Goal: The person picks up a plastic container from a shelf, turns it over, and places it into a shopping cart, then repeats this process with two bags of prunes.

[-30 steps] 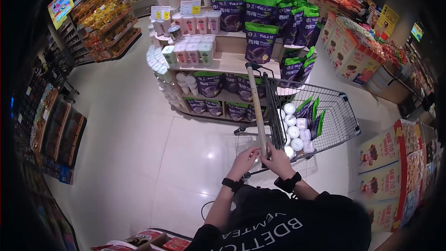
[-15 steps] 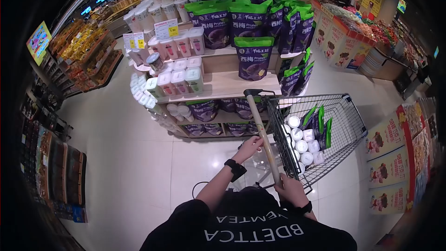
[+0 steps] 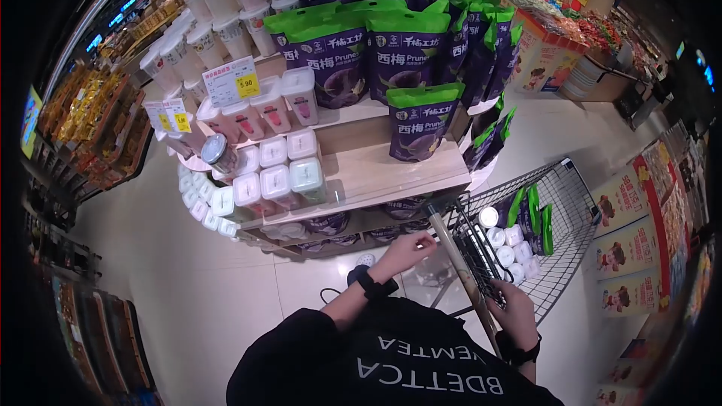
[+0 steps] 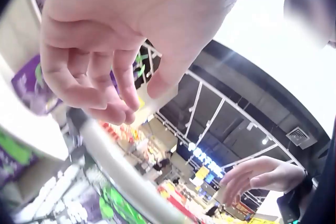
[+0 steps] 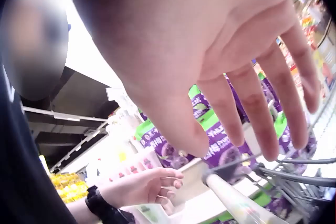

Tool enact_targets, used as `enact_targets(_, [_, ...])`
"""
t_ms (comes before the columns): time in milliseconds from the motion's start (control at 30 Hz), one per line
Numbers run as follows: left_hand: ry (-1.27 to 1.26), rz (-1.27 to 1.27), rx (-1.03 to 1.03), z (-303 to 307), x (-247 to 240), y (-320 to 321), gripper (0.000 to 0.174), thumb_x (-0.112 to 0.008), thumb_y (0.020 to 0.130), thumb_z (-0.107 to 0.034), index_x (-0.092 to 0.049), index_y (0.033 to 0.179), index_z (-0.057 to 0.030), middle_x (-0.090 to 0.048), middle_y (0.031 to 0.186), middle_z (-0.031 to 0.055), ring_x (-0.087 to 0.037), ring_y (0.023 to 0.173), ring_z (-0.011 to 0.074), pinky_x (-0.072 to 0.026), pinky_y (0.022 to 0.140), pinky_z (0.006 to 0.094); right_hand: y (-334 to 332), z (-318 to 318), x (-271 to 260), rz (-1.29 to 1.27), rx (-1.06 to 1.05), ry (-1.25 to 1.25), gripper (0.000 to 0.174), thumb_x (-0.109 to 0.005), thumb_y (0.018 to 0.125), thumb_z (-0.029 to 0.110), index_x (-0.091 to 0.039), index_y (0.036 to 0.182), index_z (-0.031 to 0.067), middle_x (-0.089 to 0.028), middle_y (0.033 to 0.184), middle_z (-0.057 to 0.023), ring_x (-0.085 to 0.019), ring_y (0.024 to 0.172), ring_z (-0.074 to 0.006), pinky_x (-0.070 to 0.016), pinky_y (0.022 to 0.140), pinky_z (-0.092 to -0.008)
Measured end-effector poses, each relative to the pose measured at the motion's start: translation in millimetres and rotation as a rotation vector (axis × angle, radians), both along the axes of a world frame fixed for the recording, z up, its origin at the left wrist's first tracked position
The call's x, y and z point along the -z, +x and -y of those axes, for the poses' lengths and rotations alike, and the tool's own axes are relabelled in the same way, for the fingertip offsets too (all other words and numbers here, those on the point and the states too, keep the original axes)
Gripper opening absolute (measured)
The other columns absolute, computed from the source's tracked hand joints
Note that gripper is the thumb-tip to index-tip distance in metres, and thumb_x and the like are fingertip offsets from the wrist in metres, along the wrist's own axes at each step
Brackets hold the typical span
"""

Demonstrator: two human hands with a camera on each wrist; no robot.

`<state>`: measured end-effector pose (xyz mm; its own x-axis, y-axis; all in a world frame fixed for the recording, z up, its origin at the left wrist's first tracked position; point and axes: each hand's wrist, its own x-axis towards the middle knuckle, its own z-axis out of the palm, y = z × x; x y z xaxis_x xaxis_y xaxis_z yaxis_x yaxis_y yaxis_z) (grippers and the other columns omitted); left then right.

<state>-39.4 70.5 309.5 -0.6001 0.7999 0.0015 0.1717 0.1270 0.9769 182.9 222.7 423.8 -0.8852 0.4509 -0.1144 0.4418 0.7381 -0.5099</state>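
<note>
My left hand [image 3: 406,252] hangs loosely bent and holds nothing, left of the shopping cart's pale handle [image 3: 456,256]. In the left wrist view its fingers [image 4: 113,85] curl softly above the handle bar. Over the handle's near end is my right hand [image 3: 514,311], which overlaps it in the head view. Its fingers [image 5: 262,124] stretch out spread in the right wrist view, with nothing between them. In the cart basket [image 3: 560,286] lie several white-lidded tubs [image 3: 505,256] and several purple prune bags [image 3: 530,218] with green tops.
A display stand [image 3: 361,173] faces me just ahead. It bears prune bags [image 3: 406,45], pastel-lidded tubs [image 3: 278,184], a small jar [image 3: 218,152] and price cards [image 3: 232,81]. Printed cartons [image 3: 628,244] line the right side; shelves [image 3: 98,120] run along the left.
Both hands have left the handle's near end: the left moved off leftward, the right loosened its grip and stretched its fingers. The display stand looks nearer, and the cart has shifted right in view.
</note>
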Motion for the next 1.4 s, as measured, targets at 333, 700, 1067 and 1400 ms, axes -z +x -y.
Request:
enact_targets(333, [0.286, -0.364, -0.618, -33.7, -111.1, -304.0, 0.036, -0.067, 0.076, -0.017, -0.053, 0.106, -0.0031, -0.058, 0.103, 0.0111, -0.059, 0.088, 0.0215, -0.0482, 0.071, 0.0302, -329.8, -56.8, -77.6, -0.389, -0.168, -0.426, 0.042, -0.062, 0.080, 0.019, -0.050, 0.118, 0.0066, -0.058, 0.107, -0.0039, -0.054, 0.093, -0.0112, -0.0450, 0.076, -0.0264])
enact_targets(700, [0.080, -0.327, -0.557, -90.2, -74.4, -374.0, 0.075, -0.078, 0.063, -0.028, -0.041, 0.124, -0.0015, -0.060, 0.107, 0.0170, -0.058, 0.100, 0.0275, -0.0436, 0.087, 0.0350, -484.5, -116.4, -22.4, -0.416, 0.020, -0.565, 0.107, -0.076, 0.067, 0.025, -0.001, 0.141, 0.0054, -0.016, 0.141, -0.0293, -0.024, 0.130, -0.0363, -0.0222, 0.105, -0.0389])
enact_targets(1067, [0.231, -0.477, -0.809, -104.4, -78.7, -364.4, 0.029, -0.069, 0.074, -0.018, -0.059, 0.089, 0.0047, -0.061, 0.073, 0.0211, -0.058, 0.061, 0.0334, -0.0446, 0.059, 0.0359, -484.4, -106.9, -25.0, -0.619, -0.229, -0.722, 0.101, -0.074, 0.069, 0.017, -0.004, 0.142, 0.0098, -0.015, 0.142, -0.0281, -0.015, 0.133, -0.0371, -0.0201, 0.106, -0.0428])
enact_targets(1400, [0.822, -0.367, -0.628, -28.8, -218.7, -305.8, 0.023, -0.061, 0.080, 0.004, -0.058, 0.102, 0.0045, -0.064, 0.093, 0.0053, -0.056, 0.082, 0.0077, -0.0441, 0.076, 0.0215, -429.2, -74.2, -111.1, -0.973, -0.325, -0.286, 0.094, -0.078, 0.065, 0.024, -0.021, 0.139, 0.0112, -0.029, 0.140, -0.0157, -0.028, 0.130, -0.0257, -0.0266, 0.104, -0.0398])
